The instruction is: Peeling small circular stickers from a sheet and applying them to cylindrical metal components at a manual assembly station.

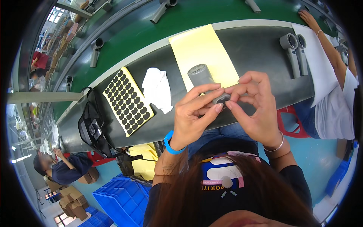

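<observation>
A grey device shaped like a hair dryer points its round grille away from me, over a yellow sheet. My left hand is closed around its near end, thumb and fingers on either side. My right hand has its thumb and fingertips pressed to that same end, by a dark oval face. Whether a small piece sits between the right fingertips cannot be made out. Left of my hands lie a crumpled white cloth and a yellow card with rows of black oval stickers.
Two similar grey devices lie at the right of the dark table. Beyond runs a green conveyor with more devices. A black bag rests at the left edge, a blue crate below. A co-worker's arm reaches in at right.
</observation>
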Motion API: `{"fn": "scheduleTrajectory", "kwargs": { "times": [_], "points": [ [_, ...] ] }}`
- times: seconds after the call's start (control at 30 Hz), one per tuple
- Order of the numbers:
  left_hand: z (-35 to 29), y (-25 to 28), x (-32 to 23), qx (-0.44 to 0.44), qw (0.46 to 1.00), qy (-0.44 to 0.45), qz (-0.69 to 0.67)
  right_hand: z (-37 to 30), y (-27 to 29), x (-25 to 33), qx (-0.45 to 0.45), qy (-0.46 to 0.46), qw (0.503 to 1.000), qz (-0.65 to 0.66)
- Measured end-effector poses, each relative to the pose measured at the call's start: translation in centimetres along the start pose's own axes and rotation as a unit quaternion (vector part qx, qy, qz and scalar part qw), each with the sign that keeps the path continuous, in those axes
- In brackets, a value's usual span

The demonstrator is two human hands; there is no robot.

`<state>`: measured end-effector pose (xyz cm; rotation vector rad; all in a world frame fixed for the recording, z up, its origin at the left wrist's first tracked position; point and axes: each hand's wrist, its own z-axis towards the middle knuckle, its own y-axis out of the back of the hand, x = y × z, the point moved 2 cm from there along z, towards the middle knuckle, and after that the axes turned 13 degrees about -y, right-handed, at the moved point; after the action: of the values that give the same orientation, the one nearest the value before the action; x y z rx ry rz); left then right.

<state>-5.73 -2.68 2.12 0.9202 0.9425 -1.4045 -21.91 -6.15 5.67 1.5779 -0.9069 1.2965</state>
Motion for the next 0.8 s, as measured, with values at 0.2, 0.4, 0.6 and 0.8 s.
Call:
{"fn": "scheduleTrajectory", "kwargs": {
  "times": [0.2, 0.4, 0.6, 0.8],
  "points": [
    [-0.2, -0.2, -0.2, -0.008, 1.000, 0.003, 0.014, -0.2, 0.4, 0.0, -0.023, 0.021, 0.998, -0.050],
    [-0.5, -0.2, 0.0, -0.007, 1.000, 0.004, 0.006, -0.6, -0.1, 0.1, -0.051, 0.047, 0.995, -0.074],
    [-0.3, -0.4, 0.3, -0.009, 1.000, 0.008, -0.006, -0.5, 0.0, -0.3, -0.071, 0.060, 0.990, -0.101],
    [0.1, -0.2, -0.1, 0.002, 1.000, 0.002, -0.002, -0.6, 0.0, 0.8, -0.096, 0.098, 0.974, -0.181]
  ]
}}
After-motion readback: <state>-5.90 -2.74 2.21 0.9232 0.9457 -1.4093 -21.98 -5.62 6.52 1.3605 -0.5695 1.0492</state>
